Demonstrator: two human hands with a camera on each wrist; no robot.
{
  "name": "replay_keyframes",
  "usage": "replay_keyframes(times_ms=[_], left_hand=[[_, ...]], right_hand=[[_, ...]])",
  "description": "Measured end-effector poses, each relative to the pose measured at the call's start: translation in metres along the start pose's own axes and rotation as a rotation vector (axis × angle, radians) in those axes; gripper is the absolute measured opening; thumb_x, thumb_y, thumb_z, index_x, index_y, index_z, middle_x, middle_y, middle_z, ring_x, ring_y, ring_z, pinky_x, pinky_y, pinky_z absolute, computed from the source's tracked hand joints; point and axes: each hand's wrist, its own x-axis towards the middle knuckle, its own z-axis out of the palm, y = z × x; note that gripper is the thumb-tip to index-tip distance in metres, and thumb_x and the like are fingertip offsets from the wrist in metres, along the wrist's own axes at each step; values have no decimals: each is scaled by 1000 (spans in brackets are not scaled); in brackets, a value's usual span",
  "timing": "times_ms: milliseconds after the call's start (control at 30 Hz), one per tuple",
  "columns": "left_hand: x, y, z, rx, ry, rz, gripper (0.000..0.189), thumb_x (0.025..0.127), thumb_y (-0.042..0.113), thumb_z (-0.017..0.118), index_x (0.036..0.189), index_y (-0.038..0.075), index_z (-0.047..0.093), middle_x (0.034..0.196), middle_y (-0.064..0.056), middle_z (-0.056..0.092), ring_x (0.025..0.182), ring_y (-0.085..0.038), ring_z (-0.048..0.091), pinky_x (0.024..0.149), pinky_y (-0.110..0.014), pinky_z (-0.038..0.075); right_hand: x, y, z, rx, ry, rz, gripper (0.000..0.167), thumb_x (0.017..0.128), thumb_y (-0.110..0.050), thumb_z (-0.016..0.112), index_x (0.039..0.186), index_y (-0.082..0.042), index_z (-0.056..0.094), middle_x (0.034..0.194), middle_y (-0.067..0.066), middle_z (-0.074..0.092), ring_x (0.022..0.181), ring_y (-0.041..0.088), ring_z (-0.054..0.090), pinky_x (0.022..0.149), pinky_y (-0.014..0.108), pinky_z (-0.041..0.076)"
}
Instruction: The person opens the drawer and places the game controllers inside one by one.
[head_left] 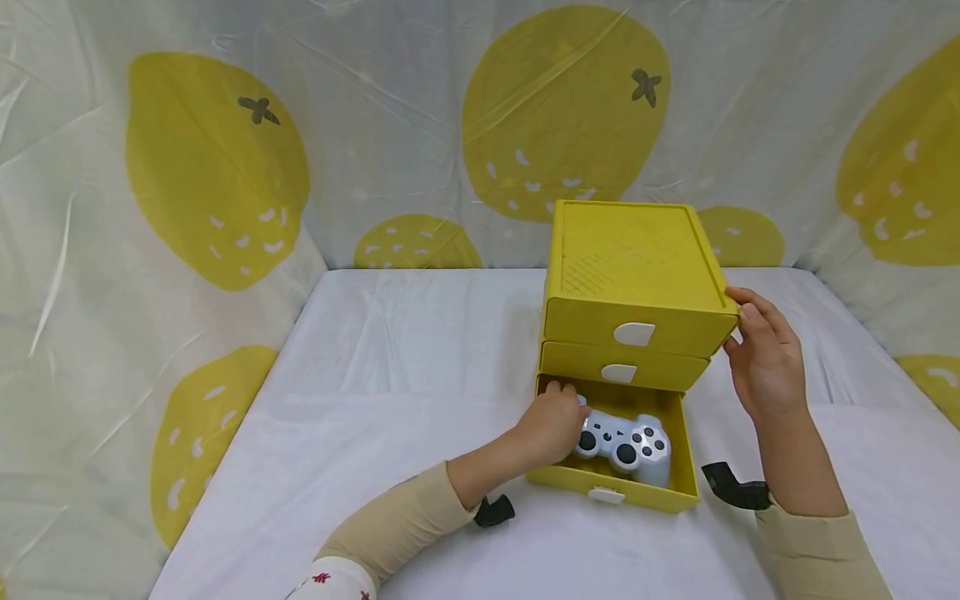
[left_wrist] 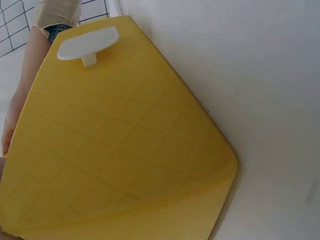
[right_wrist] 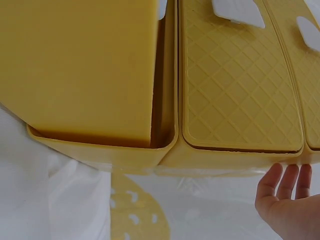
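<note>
In the head view a white game controller (head_left: 624,443) lies in the pulled-out bottom drawer (head_left: 630,492) of a yellow three-drawer unit (head_left: 637,258). My left hand (head_left: 551,423) reaches into that drawer and grips the controller's left end, which the hand covers. In the left wrist view the yellow drawer front (left_wrist: 125,130) fills most of the picture and hides the left fingers. Against the unit's right side, near the top, rests my right hand (head_left: 768,367), its fingers fairly straight. The right wrist view shows the right hand (right_wrist: 290,200) with fingertips touching the unit's side.
The upper two drawers, with white pull tabs (head_left: 634,334), are closed. A white cloth (head_left: 405,350) covers the table. Behind it hangs a lemon-print curtain (head_left: 397,125). Black curved pieces (head_left: 737,490) show beside both wrists.
</note>
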Motion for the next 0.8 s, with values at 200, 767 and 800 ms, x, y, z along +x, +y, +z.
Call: replay_keyframes(times_ms=[200,767,800], left_hand=[[1,1,1,111,93,60,26,100,25,56,93,2,65,78,-4,57,74,-15,57,65,-23,49],[0,-2,6,286,197,175,21,97,22,61,85,9,72,74,1,61,69,-13,56,62,-22,46],[-3,-3,5,292,224,193,20,97,21,61,85,10,71,74,0,61,68,-13,56,62,-22,46]], right_hand=[[0,0,1,-17,17,9,29,103,-7,46,125,4,61,120,10,55,115,21,50,96,29,42],[0,-2,1,-26,41,22,29,103,-8,47,124,3,62,119,9,56,116,21,50,97,29,42],[0,-2,1,-29,42,23,29,103,-8,47,125,3,62,119,9,56,116,21,49,97,29,42]])
